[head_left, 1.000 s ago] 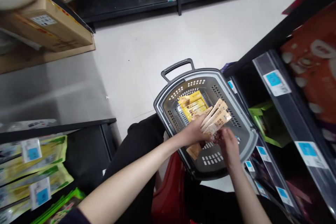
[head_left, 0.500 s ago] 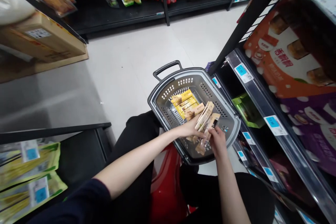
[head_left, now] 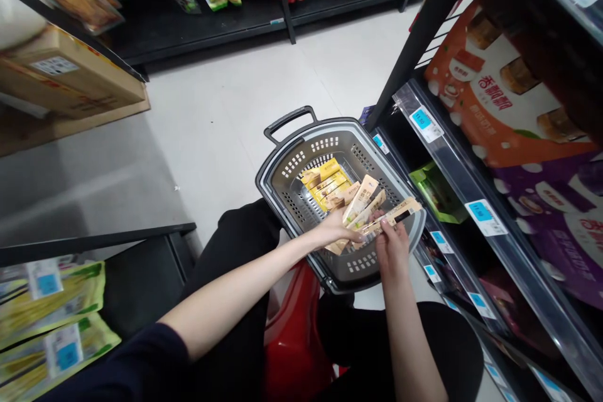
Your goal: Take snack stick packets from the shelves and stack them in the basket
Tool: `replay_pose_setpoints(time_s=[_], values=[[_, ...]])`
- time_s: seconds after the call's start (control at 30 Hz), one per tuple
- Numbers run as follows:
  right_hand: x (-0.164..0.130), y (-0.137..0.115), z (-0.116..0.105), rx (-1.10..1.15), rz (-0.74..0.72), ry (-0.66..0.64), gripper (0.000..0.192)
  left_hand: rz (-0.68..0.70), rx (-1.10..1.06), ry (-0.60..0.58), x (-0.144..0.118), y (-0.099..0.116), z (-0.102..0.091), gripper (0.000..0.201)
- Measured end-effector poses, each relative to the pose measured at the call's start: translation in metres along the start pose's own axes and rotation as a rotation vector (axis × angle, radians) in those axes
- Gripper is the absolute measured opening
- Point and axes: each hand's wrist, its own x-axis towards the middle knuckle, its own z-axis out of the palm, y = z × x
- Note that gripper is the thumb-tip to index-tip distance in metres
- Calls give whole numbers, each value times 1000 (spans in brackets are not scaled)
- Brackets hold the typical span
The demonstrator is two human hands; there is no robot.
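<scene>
left hand [head_left: 335,230] grip is closed on a fanned bunch of tan snack packets [head_left: 360,202], right hand [head_left: 392,245] grip pinches one tan packet [head_left: 394,215] at the bunch's right edge, pulled partly sideways. both hands sit over the grey shopping basket [head_left: 282,157] on the floor, with yellow packets [head_left: 325,181] lying in it just behind the bunch. basket stands right against the black shelf unit [head_left: 452,169] with blue price tags; a red stool [head_left: 294,333] shows between the person's knees.
</scene>
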Motion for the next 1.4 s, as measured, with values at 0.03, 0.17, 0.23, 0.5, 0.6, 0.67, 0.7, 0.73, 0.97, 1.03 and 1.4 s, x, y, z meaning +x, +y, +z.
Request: replay_pose_setpoints(time_s=[0.03,0.17,0.23,0.5,0.6,0.67,0.7,0.73,0.97,1.03,1.4], values=[[0,0,0,-12,3,-1,34,26,4,14,1,-1,1,63],[9,-7,-9,-56,18,95,32,61,16,50,5,-3,-1,61],[17,-15,-18,-48,-25,162,30,54,41,51,5,-1,-3,60],[28,-38,-45,-36,-232,214,18,2,56,-46,-3,8,1,62],[28,-38,-45,6,-276,158,19,-55,-115,-112,-7,6,3,65],[28,-37,-44,46,-289,125,19,-102,-251,-164,-9,3,2,64],[29,-37,-44,69,-294,111,18,-127,-305,-191,-10,1,2,64],[29,-38,-44,92,-294,94,18,-153,-345,-215,-10,-1,1,64],[19,-49,-35,110,-185,-109,36,-89,-232,-70,-4,-1,-2,54],[15,-45,-27,41,-110,-140,51,18,-91,4,-1,3,-1,61],[6,-7,-6,-149,190,-15,27,244,400,269,-1,10,-3,67]])
